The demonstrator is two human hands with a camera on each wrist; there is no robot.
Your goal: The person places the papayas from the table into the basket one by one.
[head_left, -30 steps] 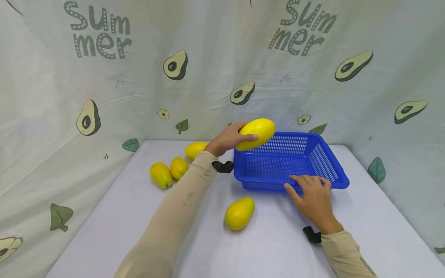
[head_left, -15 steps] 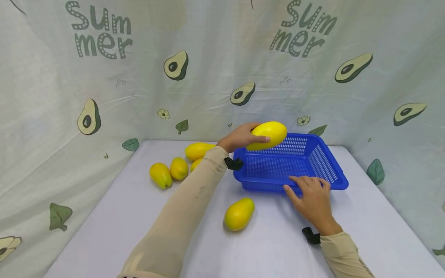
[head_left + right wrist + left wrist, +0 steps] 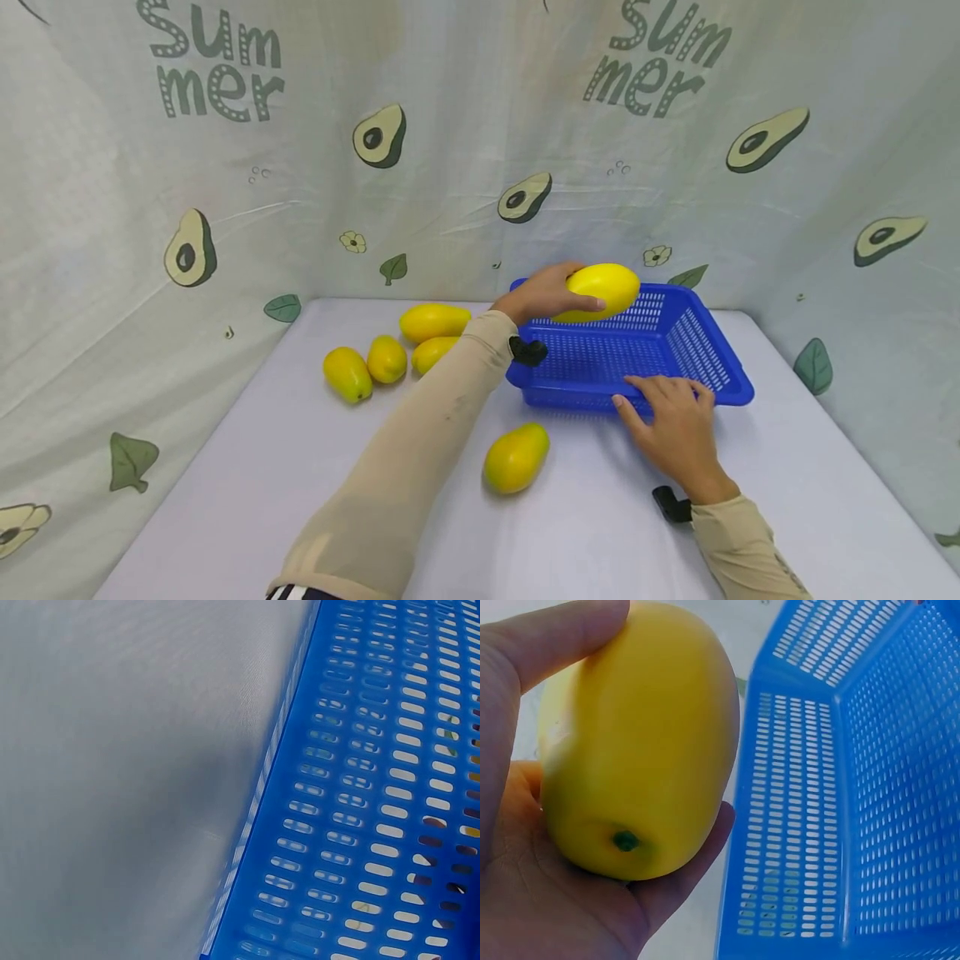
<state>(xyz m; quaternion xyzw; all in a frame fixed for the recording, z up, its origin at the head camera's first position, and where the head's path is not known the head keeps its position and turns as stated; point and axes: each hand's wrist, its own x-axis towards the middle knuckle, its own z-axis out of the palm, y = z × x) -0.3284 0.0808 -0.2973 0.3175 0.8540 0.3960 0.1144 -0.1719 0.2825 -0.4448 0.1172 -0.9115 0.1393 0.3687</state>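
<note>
My left hand point(image 3: 551, 292) holds a large yellow mango point(image 3: 611, 287) above the left side of a blue perforated basket point(image 3: 600, 398). In the left wrist view, thumb and fingers wrap the mango point(image 3: 645, 735), and its green stem end faces the camera; the basket wall point(image 3: 787, 817) is just to the right. My right hand point(image 3: 678, 429) holds the basket's front rim, fingers bent over the edge and thumb at the front. No fingers show in the right wrist view, which has the basket's perforated side point(image 3: 352, 802).
One yellow-green mango point(image 3: 516, 458) lies in front of the basket. Several more mangoes point(image 3: 387, 360) are grouped on the left of the white-covered table point(image 3: 247, 467). A printed cloth point(image 3: 450, 100) hangs behind and along the sides.
My left hand has carried the mango rightward, from the basket's left edge to over its left part. The right hand and the basket have stayed in place.
</note>
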